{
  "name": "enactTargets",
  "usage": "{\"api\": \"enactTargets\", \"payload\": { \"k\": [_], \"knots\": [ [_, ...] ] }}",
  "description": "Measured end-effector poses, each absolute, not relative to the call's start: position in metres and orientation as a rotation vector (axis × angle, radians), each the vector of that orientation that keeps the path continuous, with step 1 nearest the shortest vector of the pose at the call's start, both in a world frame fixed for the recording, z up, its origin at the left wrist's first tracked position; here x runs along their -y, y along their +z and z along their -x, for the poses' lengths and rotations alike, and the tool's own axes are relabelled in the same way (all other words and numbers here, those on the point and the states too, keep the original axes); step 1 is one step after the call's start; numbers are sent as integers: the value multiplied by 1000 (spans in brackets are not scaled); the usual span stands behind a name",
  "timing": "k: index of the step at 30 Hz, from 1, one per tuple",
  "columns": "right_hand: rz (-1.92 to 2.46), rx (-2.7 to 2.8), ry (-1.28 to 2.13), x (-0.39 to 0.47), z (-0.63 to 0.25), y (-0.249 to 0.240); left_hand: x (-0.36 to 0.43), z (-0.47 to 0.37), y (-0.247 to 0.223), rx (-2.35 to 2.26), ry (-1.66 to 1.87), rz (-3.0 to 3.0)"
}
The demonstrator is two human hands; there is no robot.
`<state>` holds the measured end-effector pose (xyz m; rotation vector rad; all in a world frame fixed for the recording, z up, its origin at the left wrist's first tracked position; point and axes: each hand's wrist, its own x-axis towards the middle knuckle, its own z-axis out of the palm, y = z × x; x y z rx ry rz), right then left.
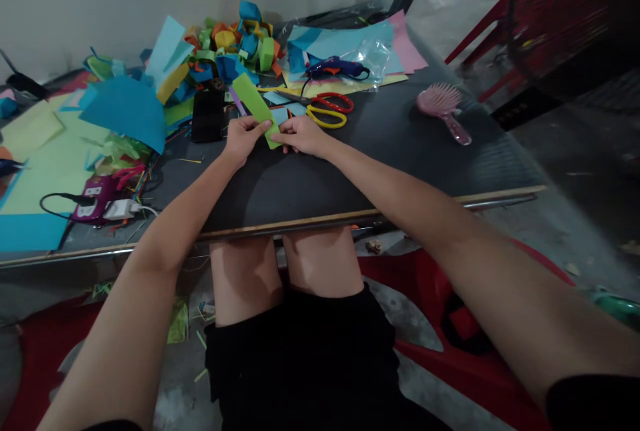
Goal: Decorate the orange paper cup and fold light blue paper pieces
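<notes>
Between my two hands is a flat strip of lime-green paper [253, 99], tilted up and away to the left. My left hand [244, 137] pinches its left edge, thumb on top. From the right, my right hand [303, 135] grips the near end with thumb and fingers. Just beyond lies a pair of scissors [331, 103] with one red and one yellow handle loop. A purple strip [237, 101] shows behind the green paper, and a dark phone [207, 115] rests left of my left hand.
Folded colored paper pieces [227, 41] are heaped at the back. A blue glue gun [337, 69] lies on paper sheets behind the scissors. A pink hairbrush [443, 107] is at the right. A purple power strip [96, 197] with plugged cords sits near the front left edge.
</notes>
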<state>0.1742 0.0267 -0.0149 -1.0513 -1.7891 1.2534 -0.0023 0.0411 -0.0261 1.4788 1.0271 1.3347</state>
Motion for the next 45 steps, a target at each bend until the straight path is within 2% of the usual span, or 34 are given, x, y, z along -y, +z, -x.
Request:
{"api": "enactTargets", "payload": {
  "k": [4,13,19,34,45],
  "knots": [
    [1044,1845,1260,-30,-173,-13,-40,4,-21,-999,1251,-1413],
    [1012,1790,1561,-31,-174,-4,-41,-6,-17,-928,1086,-1569],
    [1027,1824,1578,-33,-176,-7,-47,-8,-17,-933,940,-1663],
    [1019,1729,1473,-26,-177,-8,-45,-5,-20,-1007,1042,-1672],
    [1045,1707,1457,-23,-179,-1,-50,-2,-32,-988,1048,-1334]
  ]
}}
